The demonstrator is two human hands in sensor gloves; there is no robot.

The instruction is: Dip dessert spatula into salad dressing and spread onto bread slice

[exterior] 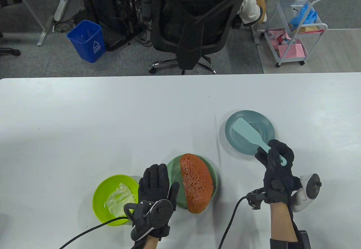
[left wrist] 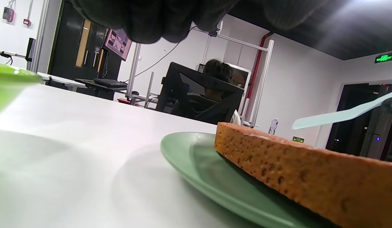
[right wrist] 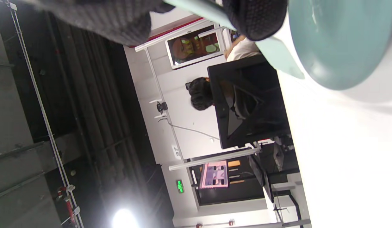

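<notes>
My right hand grips the handle of the pale teal dessert spatula; its blade lies over the blue-grey plate. In the left wrist view the spatula hangs in the air at the right. The brown bread slice lies on a green plate at the front middle; it also shows in the left wrist view. A lime green bowl holds pale salad dressing at the front left. My left hand lies flat between bowl and bread plate, fingers extended, holding nothing.
The white table stretches wide behind the dishes. Beyond its far edge stand a black office chair, a blue bin and a white cart. Cables trail from both wrists toward the front edge.
</notes>
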